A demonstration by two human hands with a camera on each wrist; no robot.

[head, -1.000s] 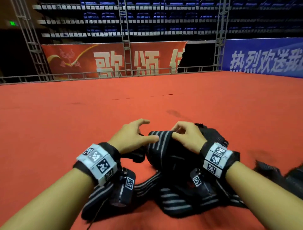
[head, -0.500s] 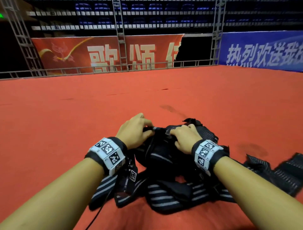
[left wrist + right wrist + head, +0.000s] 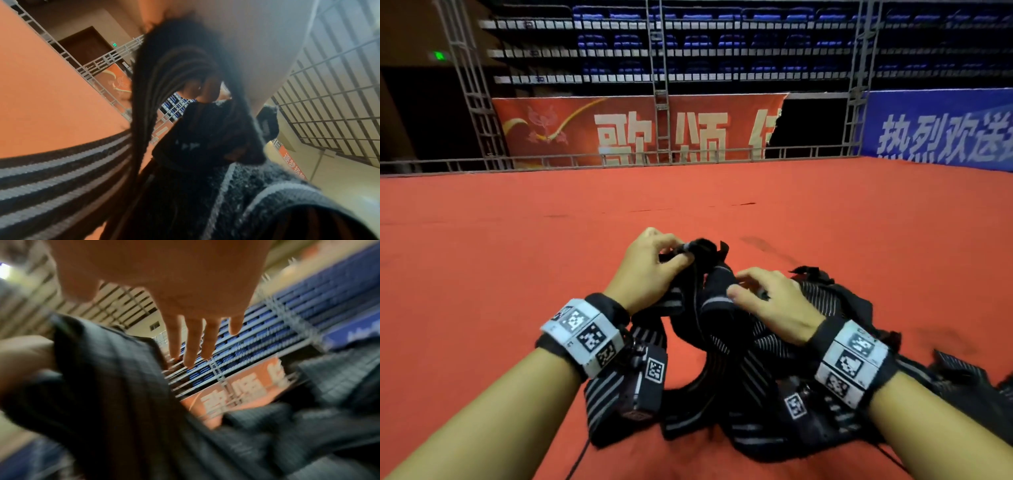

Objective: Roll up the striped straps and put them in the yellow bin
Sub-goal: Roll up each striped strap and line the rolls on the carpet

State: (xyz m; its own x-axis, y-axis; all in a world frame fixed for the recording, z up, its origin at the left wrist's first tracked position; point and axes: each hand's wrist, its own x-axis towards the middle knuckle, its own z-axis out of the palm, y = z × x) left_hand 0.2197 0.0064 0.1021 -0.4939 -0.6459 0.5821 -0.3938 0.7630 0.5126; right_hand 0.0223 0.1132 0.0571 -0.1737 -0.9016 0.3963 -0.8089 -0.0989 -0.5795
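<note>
A tangled heap of black straps with grey stripes (image 3: 726, 346) lies on the red carpet in front of me. My left hand (image 3: 674, 253) pinches the end of one striped strap (image 3: 698, 246) between thumb and fingers and holds it lifted above the heap; in the left wrist view that strap (image 3: 160, 78) hangs down from the hand. My right hand (image 3: 739, 284) lies over the top of the heap with its fingers (image 3: 197, 340) straight and gripping nothing. The right wrist view is blurred and shows the straps (image 3: 115, 386) below the palm. No yellow bin is in view.
Red carpet (image 3: 517, 260) stretches far ahead and to both sides. More striped straps (image 3: 962, 377) trail off to the right of the heap. A metal railing (image 3: 661, 157) with red and blue banners marks the far edge.
My left hand has pulled a strap end up out of the heap. My right hand has let go of the strap and straightened its fingers, shifting slightly right.
</note>
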